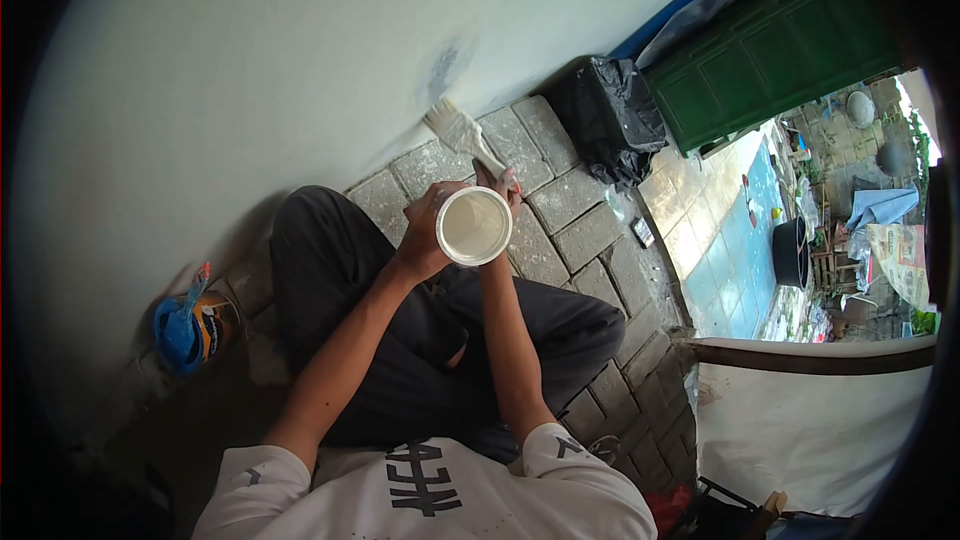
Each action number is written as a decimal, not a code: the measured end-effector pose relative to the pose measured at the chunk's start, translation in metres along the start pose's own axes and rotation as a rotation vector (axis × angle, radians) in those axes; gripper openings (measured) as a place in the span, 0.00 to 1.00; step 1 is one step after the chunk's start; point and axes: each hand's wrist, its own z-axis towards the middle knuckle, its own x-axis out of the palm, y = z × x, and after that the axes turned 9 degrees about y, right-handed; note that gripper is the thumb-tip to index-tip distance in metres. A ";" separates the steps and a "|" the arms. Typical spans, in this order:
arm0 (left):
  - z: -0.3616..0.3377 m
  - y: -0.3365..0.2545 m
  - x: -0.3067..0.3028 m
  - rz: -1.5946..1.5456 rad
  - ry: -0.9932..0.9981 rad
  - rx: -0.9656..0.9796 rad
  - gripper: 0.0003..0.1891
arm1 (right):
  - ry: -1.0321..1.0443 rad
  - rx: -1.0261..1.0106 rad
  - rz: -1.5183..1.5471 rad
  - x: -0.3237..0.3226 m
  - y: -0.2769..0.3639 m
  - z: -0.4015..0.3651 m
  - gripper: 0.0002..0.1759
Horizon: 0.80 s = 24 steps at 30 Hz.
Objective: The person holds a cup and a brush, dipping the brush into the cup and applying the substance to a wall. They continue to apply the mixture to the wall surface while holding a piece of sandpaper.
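Head view, tilted, looking down over a white shirt (430, 490) and dark trousers (400, 360) of someone sitting low on grey paving stones (565, 205). Left hand (425, 235) wrapped around a white cup (474, 226) — fingers curled close about its side, thumb near the rim. Cup held upright above the knees, mouth facing the camera, pale paint inside. Right hand (500, 180) just behind the cup and mostly hidden by it; closed on the handle of a paintbrush (463, 132), though exactly how the fingers sit cannot be told. Brush pointing away from the body, bristles white and splayed, touching the foot of the pale wall (250, 70) right where wall meets paving. Greyish smudge (445, 65) on the wall just above the bristles.

Off to the left, near the wall's foot, a can wrapped in blue plastic (185, 330), well apart from both hands. Beyond the brush, a black plastic bag (605, 115) slumped against the wall, beside a green door (770, 60). Farther out — a tiled yard with a black tub (790, 252), and a white sheet (810, 420) hanging from a rail at the lower right
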 end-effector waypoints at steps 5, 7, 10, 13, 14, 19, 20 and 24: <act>-0.001 0.004 0.003 -0.014 -0.011 -0.045 0.34 | -0.133 -0.007 -0.004 0.012 0.015 -0.007 0.29; 0.002 0.002 0.002 0.043 -0.032 -0.018 0.34 | -0.124 0.003 -0.019 0.023 0.038 -0.004 0.30; -0.005 0.004 0.003 -0.291 -0.025 -0.183 0.33 | 0.072 -0.121 0.305 0.047 0.086 -0.010 0.27; -0.004 -0.001 -0.002 -0.182 -0.036 -0.163 0.33 | 0.177 -0.185 0.467 0.047 0.096 -0.005 0.27; -0.002 -0.005 -0.002 -0.225 -0.055 -0.190 0.33 | 0.172 -0.174 0.519 0.043 0.092 -0.001 0.27; -0.001 0.001 0.000 -0.113 -0.089 -0.175 0.32 | 0.195 -0.149 0.436 0.033 0.056 0.005 0.23; -0.001 0.002 0.001 -0.089 -0.081 -0.201 0.32 | 0.157 -0.106 0.454 0.028 0.044 0.005 0.21; -0.002 0.012 0.003 0.028 -0.087 -0.144 0.31 | 0.043 0.031 0.309 0.000 0.008 0.002 0.20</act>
